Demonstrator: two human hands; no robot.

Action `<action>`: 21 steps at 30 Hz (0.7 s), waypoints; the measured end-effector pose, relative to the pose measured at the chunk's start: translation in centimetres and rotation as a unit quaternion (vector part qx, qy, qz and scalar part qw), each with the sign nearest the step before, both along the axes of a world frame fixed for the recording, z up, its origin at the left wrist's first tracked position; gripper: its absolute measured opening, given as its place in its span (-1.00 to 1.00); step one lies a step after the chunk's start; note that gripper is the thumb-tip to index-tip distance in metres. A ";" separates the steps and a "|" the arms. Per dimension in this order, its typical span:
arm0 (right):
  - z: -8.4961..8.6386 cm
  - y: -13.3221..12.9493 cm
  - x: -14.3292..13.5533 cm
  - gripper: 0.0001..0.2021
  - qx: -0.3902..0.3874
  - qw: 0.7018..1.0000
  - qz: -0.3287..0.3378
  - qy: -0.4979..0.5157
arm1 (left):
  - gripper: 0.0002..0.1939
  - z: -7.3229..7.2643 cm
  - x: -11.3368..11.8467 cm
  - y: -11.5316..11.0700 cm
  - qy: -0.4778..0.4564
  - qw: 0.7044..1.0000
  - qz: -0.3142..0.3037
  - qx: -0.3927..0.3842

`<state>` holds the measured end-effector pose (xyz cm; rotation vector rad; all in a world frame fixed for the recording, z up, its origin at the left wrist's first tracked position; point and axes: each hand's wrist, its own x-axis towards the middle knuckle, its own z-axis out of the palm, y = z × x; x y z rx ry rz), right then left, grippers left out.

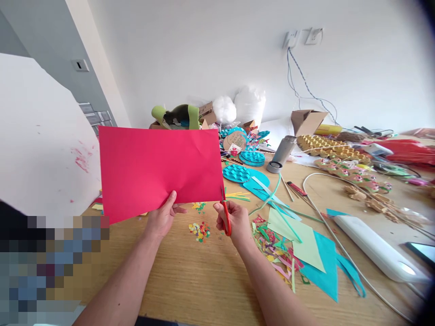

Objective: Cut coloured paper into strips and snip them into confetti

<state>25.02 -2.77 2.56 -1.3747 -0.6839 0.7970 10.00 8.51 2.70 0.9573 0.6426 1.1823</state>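
A large sheet of red paper (156, 167) is held up above the table, my left hand (163, 217) gripping its lower edge with the thumb in front and fingers behind. My right hand (234, 222) is closed round the handles of red scissors (227, 219). The scissor blades point upward and meet the sheet at its lower right corner, close to the right edge. On the table below, between my hands, lies a small heap of coloured paper dots (200, 231). A pile of paper scraps (272, 249) is right of my right hand.
Green paper (295, 235) and blue sheets (321, 262) lie on the right, near a white elongated device (374, 244) and its cable. Farther back are a grey thermos (284, 151), blue egg-tray pieces (236, 173), a utility knife (297, 188) and cardboard egg trays (329, 149). A white board (44, 136) stands left.
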 end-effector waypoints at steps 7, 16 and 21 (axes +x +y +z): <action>-0.4 0.1 0.1 -0.59 0.012 1.000 0.003 -0.005 | -0.58 -0.4 0.0 0.2 -0.009 1.000 -0.005 -0.005; -0.3 0.0 0.3 -0.56 0.024 1.000 0.004 0.004 | -0.50 -0.2 0.1 0.0 -0.008 1.000 -0.024 -0.007; -0.2 0.1 0.3 -0.55 0.022 1.000 0.000 0.009 | -0.51 -0.2 0.1 0.0 -0.010 0.999 -0.030 -0.009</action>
